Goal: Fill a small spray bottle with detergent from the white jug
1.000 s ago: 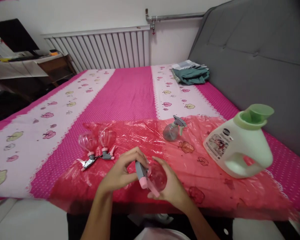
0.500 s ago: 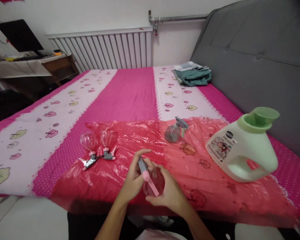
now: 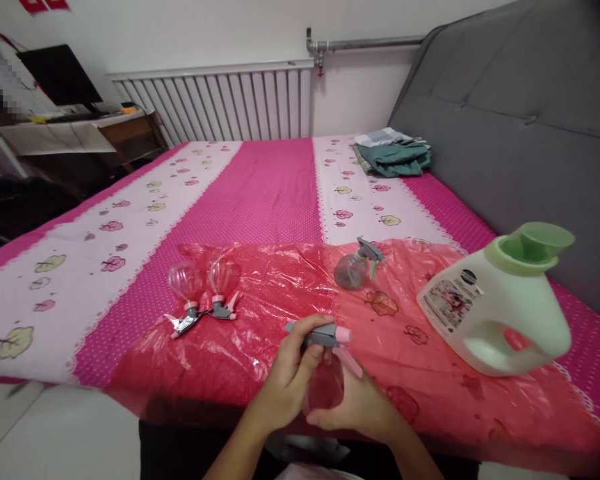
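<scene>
Spray bottle (image 3: 330, 381) is held at the near edge of a bed (image 3: 275, 187), viewed from afar through my feed. On its red plastic sheet (image 3: 290, 287) I see a pale green jug (image 3: 491, 317), a gray sprayer (image 3: 351, 271) and two pink sprayers (image 3: 185, 283). My left fingers (image 3: 304, 330) clamp the bottle's gray head (image 3: 327, 336); my right fingers (image 3: 326, 419) grip its see-through body (image 3: 327, 392).

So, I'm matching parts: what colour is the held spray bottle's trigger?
The trigger is pink, clearest in the head view.

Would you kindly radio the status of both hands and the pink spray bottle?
Left hand gripping spray head. Right hand cupping pink bottle. Grey bottle beyond, apart from both hands.
</scene>
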A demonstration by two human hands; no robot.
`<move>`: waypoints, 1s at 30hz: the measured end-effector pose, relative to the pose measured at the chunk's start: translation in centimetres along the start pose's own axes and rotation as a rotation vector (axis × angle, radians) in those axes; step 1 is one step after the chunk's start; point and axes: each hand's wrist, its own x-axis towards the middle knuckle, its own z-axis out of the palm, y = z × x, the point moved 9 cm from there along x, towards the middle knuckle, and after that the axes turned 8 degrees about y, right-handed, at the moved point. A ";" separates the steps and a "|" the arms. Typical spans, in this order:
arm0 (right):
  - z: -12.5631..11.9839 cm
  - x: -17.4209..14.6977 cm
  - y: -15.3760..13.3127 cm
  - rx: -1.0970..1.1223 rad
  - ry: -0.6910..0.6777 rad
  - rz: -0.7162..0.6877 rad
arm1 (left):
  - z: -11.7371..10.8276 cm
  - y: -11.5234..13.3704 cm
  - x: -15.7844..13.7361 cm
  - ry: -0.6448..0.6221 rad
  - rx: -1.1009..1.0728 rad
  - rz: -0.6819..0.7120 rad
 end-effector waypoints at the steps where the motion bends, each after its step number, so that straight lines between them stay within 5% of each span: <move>1: 0.0 0.3 -0.1 -0.050 0.061 -0.025 | -0.2 0.0 0.0 0.047 0.033 0.018; 7: -1.1 0.5 -0.4 -0.195 0.504 -0.095 | -1.6 0.1 0.8 0.301 0.002 0.068; 9: -1.0 0.4 -0.1 -0.156 0.435 -0.073 | -1.8 0.1 1.3 0.261 -0.086 0.051; 14: 0.6 -0.5 -0.4 0.313 -0.065 0.015 | -1.7 0.5 1.9 -0.013 -0.479 0.036; 16: 1.1 -0.9 -0.4 0.431 -0.165 0.042 | -1.5 0.6 1.9 -0.059 -0.533 0.030; 18: 0.7 -0.7 0.7 0.340 -0.050 0.058 | -1.5 0.3 2.2 -0.003 -0.499 0.010; 23: -2.0 -1.2 1.4 -0.174 0.549 -0.014 | -2.9 -1.0 2.3 0.369 -0.396 -0.023; 26: -1.6 -1.4 0.9 -0.202 0.533 -0.040 | -3.9 -1.9 2.3 0.476 -0.472 -0.061; 30: -1.5 -1.1 1.3 0.116 0.280 0.019 | -4.3 -2.5 3.0 0.371 -0.628 -0.149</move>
